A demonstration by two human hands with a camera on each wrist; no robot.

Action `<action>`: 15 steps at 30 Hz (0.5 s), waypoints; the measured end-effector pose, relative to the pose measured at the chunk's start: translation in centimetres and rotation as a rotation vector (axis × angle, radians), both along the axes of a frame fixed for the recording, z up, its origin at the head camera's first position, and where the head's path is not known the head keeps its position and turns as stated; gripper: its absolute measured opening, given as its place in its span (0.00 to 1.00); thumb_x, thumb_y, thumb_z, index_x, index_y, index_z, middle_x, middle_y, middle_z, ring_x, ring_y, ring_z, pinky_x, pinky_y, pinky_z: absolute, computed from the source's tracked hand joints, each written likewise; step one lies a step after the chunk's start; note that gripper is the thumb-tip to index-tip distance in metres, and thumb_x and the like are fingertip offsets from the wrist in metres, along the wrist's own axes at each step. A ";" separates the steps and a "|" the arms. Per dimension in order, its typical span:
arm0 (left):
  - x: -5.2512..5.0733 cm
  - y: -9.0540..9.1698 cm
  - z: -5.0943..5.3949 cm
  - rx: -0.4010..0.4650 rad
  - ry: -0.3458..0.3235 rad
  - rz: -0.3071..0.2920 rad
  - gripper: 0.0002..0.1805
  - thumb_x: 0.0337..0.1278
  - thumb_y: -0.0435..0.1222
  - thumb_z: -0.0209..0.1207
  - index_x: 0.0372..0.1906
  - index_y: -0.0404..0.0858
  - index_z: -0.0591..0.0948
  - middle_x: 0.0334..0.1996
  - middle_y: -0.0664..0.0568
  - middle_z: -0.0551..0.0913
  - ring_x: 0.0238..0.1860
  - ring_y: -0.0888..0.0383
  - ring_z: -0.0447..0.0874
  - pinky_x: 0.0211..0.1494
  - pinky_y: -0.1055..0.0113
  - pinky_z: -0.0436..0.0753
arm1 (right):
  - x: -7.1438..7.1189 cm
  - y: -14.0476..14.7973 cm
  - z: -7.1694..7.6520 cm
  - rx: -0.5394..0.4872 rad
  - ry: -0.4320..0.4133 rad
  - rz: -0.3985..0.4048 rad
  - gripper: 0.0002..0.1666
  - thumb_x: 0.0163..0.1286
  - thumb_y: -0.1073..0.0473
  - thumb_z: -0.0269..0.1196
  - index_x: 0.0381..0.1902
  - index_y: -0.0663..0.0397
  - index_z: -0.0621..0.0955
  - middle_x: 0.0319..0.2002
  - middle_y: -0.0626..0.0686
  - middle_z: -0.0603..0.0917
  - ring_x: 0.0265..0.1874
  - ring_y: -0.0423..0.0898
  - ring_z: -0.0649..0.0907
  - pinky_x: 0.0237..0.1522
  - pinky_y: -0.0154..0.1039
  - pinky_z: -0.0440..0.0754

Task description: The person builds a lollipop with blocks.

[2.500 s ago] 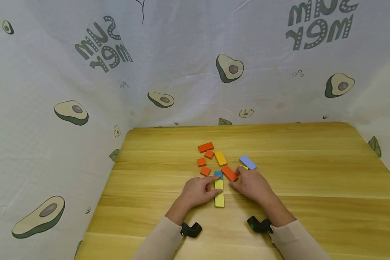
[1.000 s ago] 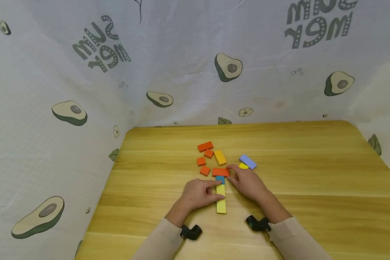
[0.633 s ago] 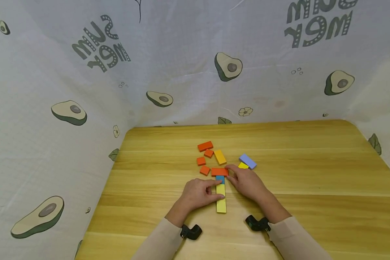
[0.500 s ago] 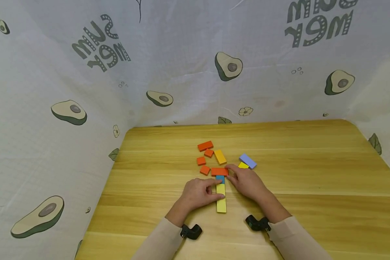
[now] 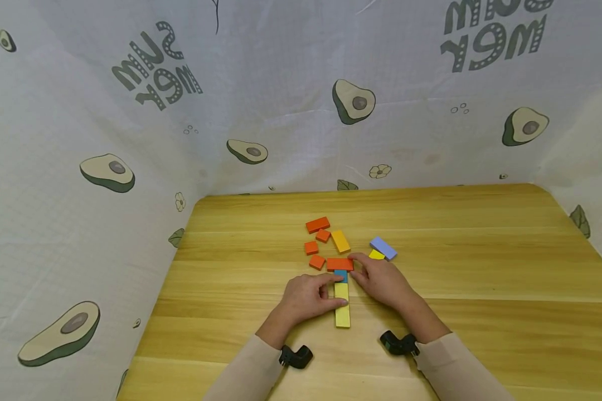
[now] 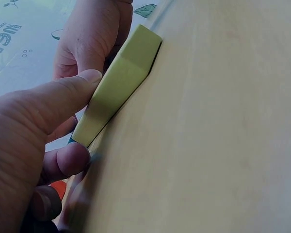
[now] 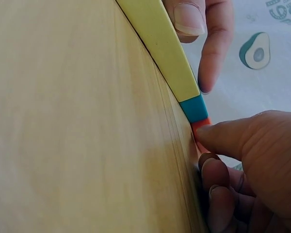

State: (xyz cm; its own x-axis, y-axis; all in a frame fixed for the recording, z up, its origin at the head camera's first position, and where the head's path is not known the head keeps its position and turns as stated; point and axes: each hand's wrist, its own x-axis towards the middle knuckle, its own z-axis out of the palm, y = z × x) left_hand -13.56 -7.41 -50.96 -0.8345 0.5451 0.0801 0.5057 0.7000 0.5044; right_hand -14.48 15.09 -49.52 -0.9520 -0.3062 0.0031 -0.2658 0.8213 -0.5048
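Note:
A long light-yellow strip (image 5: 342, 317) points away from the person, with a blue block (image 5: 340, 273) at its far end. Crosswise beyond the blue one lies a red-orange block (image 5: 339, 264). My left hand (image 5: 303, 298) rests its thumb on the yellow strip and its forefinger on the blue block. Thumb and forefinger of my right hand (image 5: 383, 281) pinch the right end of the red-orange block. The right wrist view shows the yellow strip (image 7: 165, 51), blue block (image 7: 194, 109) and red-orange block (image 7: 201, 125) in a row, touching. Its far part is hidden by the right thumb.
Farther back lie a red-orange bar (image 5: 318, 225), several small red-orange pieces (image 5: 311, 248) and an orange block (image 5: 340, 241). Beyond the right hand are a periwinkle block (image 5: 383, 248) and a bright yellow piece (image 5: 376, 254). A printed cloth (image 5: 291, 111) hangs behind the table (image 5: 481, 250).
The crosswise red-orange block lay slanted to the right of the blue block, and my right hand has turned and moved it left. The yellow strip and blue block have shifted slightly nearer. Lately the hands are almost still.

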 end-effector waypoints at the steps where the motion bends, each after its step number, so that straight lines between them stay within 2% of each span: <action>1: 0.0 0.0 0.0 0.000 -0.001 0.000 0.28 0.55 0.60 0.69 0.60 0.59 0.84 0.18 0.70 0.77 0.19 0.76 0.68 0.25 0.77 0.66 | 0.0 0.0 0.0 -0.001 -0.001 0.000 0.24 0.75 0.55 0.63 0.66 0.51 0.77 0.20 0.44 0.74 0.17 0.38 0.70 0.23 0.36 0.68; 15: 0.0 0.0 0.2 0.001 -0.013 -0.004 0.27 0.56 0.60 0.69 0.61 0.59 0.84 0.18 0.71 0.76 0.19 0.76 0.68 0.25 0.77 0.67 | 0.0 0.0 0.1 0.007 0.009 -0.008 0.23 0.75 0.55 0.63 0.65 0.50 0.77 0.19 0.44 0.73 0.16 0.39 0.69 0.23 0.36 0.67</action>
